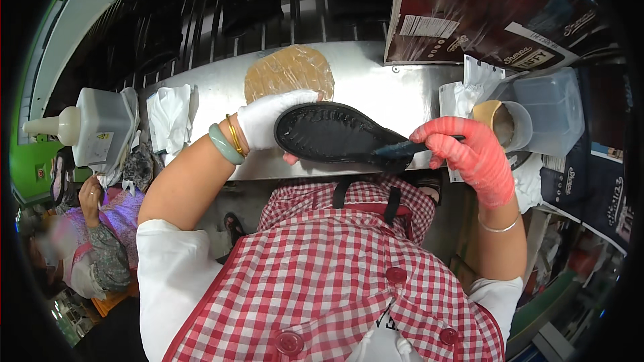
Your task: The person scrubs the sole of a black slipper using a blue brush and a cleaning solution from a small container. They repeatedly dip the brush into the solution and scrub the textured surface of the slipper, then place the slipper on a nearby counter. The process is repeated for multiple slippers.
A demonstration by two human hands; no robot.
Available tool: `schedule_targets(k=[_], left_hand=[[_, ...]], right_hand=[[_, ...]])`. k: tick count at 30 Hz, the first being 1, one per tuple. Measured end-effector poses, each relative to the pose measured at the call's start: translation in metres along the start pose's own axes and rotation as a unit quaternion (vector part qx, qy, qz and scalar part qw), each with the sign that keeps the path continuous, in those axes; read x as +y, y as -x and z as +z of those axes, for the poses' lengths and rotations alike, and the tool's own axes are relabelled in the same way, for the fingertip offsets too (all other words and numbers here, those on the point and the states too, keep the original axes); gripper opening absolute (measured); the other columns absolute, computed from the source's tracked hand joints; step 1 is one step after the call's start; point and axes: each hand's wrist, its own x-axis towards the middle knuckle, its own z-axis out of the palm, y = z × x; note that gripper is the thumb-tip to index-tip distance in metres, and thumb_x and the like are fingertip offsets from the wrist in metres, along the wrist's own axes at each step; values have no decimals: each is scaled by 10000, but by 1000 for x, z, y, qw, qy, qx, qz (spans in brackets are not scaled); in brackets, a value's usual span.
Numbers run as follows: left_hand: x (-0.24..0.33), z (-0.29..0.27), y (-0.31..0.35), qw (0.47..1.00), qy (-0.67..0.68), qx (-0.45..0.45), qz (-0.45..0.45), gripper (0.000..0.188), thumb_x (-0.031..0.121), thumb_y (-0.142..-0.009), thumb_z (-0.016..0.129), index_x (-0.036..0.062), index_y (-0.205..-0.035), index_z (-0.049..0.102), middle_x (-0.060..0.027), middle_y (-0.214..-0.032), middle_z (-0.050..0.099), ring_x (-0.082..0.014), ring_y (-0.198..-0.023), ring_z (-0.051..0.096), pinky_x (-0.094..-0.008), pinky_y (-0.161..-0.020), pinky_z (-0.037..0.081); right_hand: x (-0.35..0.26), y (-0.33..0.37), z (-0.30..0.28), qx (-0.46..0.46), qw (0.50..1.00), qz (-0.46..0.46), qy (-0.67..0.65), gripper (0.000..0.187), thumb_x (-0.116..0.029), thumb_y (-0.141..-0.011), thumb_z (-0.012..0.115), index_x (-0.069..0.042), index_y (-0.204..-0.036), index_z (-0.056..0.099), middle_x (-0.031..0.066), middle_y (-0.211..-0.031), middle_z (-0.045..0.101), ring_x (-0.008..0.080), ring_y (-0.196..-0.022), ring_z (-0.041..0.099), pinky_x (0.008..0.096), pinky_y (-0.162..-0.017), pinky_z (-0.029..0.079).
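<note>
A black shoe sole point(322, 133) lies nearly level over the near edge of the metal bench, its hollow inner side facing up. My left hand point(272, 117), in a white glove with bare fingertips, is closed on the sole's left end; most of its fingers are hidden beneath. In a pinkish-red glove, my right hand point(466, 154) grips a dark-handled brush point(400, 149). The brush tip rests over the right end of the sole's inner face. Beyond my left hand sits a round tan block wrapped in clear film point(292, 72).
Along the left stand a white squeeze bottle point(100, 127) and white cloths point(171, 117). To the right are a yellowish cup point(513, 124), a clear plastic bin point(553, 110) and printed cartons point(483, 13). Dark rollers point(235, 7) run behind the bench point(376, 80). Another person point(100, 241) sits at far left.
</note>
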Motion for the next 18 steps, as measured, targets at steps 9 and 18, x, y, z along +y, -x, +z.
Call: schedule_targets(k=[9, 18], left_hand=[[-16, 22, 6, 991, 119, 66, 16, 377, 327, -925, 452, -5, -1065, 562, -103, -931, 652, -131, -778, 639, -248, -657, 531], [-34, 24, 28, 983, 138, 28, 116, 450, 323, -888, 518, 1, -1200, 482, -171, -1029, 623, -230, -883, 640, -334, -686, 551]], right_hand=[[6, -3, 55, -55, 887, -437, 138, 271, -99, -713, 713, -48, -972, 650, 115, -993, 646, 267, -857, 623, 340, -772, 505], [-2, 42, 31, -8, 863, -471, 183, 297, -216, -744, 707, -11, -948, 644, 134, -963, 655, 251, -760, 639, 317, -681, 517]])
